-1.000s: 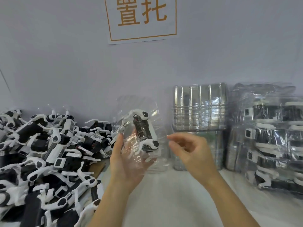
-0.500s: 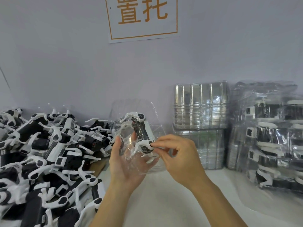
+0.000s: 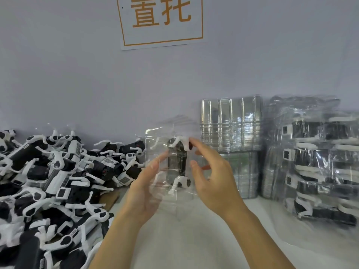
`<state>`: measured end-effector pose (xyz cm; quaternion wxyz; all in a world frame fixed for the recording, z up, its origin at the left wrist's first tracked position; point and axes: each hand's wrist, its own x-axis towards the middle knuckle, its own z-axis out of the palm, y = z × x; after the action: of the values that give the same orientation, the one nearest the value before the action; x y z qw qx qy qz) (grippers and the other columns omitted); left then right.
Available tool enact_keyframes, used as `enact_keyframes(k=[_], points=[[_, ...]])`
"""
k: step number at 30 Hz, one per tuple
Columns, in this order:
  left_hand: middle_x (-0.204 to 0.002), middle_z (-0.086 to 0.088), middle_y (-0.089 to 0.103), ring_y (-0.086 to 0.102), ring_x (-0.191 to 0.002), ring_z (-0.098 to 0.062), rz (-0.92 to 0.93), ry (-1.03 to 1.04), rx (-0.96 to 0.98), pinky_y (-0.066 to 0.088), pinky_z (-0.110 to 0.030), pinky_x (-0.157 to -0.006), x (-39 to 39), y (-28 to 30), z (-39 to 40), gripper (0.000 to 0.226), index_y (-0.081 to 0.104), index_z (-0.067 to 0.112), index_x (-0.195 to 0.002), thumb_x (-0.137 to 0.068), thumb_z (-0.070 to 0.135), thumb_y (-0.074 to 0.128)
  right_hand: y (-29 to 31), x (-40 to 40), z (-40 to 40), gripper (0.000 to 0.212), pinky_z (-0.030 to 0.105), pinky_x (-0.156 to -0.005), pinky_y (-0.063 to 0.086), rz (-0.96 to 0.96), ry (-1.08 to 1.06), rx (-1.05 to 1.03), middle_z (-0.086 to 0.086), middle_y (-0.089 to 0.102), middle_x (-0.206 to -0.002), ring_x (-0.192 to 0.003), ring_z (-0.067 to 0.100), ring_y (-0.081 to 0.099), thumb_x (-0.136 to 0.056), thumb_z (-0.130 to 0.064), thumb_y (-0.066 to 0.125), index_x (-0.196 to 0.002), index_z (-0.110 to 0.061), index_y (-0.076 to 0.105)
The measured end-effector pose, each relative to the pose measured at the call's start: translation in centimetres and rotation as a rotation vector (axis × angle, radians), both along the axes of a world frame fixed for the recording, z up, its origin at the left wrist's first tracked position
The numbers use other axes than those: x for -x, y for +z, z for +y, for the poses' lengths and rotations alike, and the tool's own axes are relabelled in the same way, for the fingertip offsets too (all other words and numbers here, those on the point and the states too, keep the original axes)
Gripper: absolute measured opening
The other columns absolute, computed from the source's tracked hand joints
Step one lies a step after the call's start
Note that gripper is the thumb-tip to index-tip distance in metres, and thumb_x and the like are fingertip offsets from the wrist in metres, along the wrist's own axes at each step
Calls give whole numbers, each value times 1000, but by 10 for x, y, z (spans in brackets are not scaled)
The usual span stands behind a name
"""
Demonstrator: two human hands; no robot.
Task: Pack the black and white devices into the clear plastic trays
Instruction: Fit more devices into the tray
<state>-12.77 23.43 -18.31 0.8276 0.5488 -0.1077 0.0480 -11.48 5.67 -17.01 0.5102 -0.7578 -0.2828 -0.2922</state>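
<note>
White sign [image 3: 162, 21] with orange characters, seemingly taped to grey wall [image 3: 77, 74]

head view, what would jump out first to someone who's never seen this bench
Mid-frame, the left hand holds up a clear plastic tray with one black and white device in it, while the right hand touches the device's top end. A big heap of loose devices fills the left side. At right stand stacked empty trays and bagged packed trays, under an orange-lettered wall sign.

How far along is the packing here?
Done: packed trays stacked on the right. In hand: left hand holds a tray with one device; right hand at its edge. Left: a big device pile, with empty trays waiting.
</note>
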Motion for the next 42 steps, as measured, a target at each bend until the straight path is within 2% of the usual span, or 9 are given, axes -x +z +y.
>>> enact_keyframes(k=[6,10,17,21,25,29,33,37,42], points=[[-133,12,64,43,-139,-24,-90,-10,-282,23,-55,-120,5,13,-4,56,66,38,-126,-72,54,70,18,-2,-26,29,10,-83,48,99,-55,-202,-20,68,-111,-106,-6,60,-101,-16,54,-120,-34,67],[-125,24,66,59,-114,10,-169,71,-501,40,-26,-96,10,31,-13,53,68,50,-114,-61,57,73,34,0,-58,29,16,-73,54,232,-9,-275,-7,75,-85,-81,5,70,-99,-8,52,-97,-27,74],[-123,29,61,57,-115,2,-274,174,-861,45,-33,-96,12,82,-46,61,60,65,-111,-52,75,69,16,-9,-92,37,18,-58,49,490,-7,-359,5,74,-74,-64,13,65,-97,-4,51,-82,-25,78],[-114,28,64,63,-100,5,-454,82,-1024,43,-13,-77,0,145,-94,56,60,66,-107,-52,78,67,-8,-19,-85,31,17,-53,46,629,-17,-499,4,73,-72,-59,10,63,-97,-3,50,-89,-17,77],[-123,15,58,57,-112,-2,-572,-36,-1151,47,-29,-88,-21,204,-160,59,62,60,-112,-57,76,71,-18,-22,-68,30,14,-49,42,714,20,-493,2,71,-67,-51,9,59,-94,1,48,-86,-13,73],[-103,18,62,62,-79,16,-631,-144,-1285,45,-6,-63,-48,253,-233,56,63,44,-117,-67,66,74,-20,-23,-54,35,18,-47,42,772,73,-512,0,64,-56,-43,9,53,-90,7,43,-80,-12,70],[-133,13,52,48,-122,-10,-609,-249,-1498,32,-31,-101,-83,265,-299,61,57,31,-131,-81,63,67,-24,-25,-48,41,22,-54,48,764,22,-457,-5,63,-54,-44,9,54,-84,5,43,-69,-24,69],[-156,3,39,32,-145,-24,-511,-397,-1756,22,-47,-116,-109,251,-337,70,50,25,-141,-84,63,62,-30,-23,-46,36,17,-57,48,784,-20,-443,-1,68,-59,-49,8,60,-80,-6,45,-66,-27,70],[-163,4,27,19,-151,-23,-413,-433,-1760,11,-52,-122,-128,244,-342,81,40,26,-150,-84,68,58,-35,-28,-44,34,16,-63,51,781,-65,-465,3,74,-71,-55,5,63,-78,-9,44,-70,-26,72]])
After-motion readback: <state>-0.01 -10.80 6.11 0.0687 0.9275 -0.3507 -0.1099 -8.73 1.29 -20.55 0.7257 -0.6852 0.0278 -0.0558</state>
